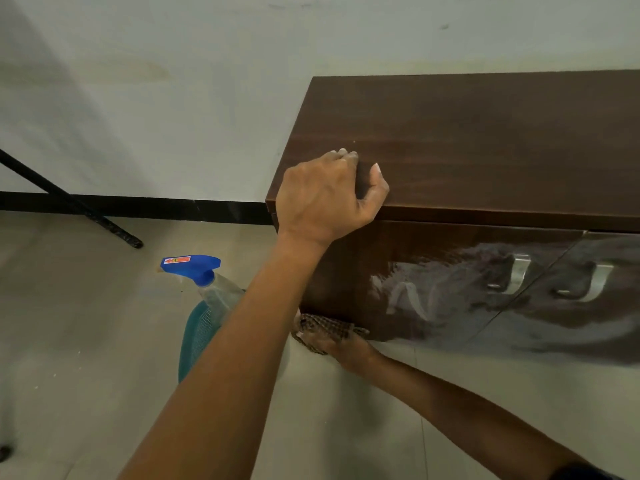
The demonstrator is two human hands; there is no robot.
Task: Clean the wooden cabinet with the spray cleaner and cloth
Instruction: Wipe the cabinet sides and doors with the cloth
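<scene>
Standing on the tiled floor [86, 341] left of the cabinet [485, 140], the spray bottle [207, 306] is showing a blue trigger head and blue liquid in its lower part, and the left forearm [242, 358] is crossing in front of it and hiding its right side. A black metal leg [69, 199] is slanting down to the floor at far left, in front of a pale wall [173, 98] with a black skirting [173, 206]. The left hand [322, 199] is bracing on the front left corner of the cabinet's top, its fingers bent and its fingertips and thumb pressing on the wood. Low down, the right hand [346, 351] is clutching a brown checked cloth [318, 329] bunched in its fingers, and the cloth is touching the bottom left of the cabinet's front. The cabinet is dark brown wood, and its glossy doors are showing pale smears around two metal handles [516, 275].
</scene>
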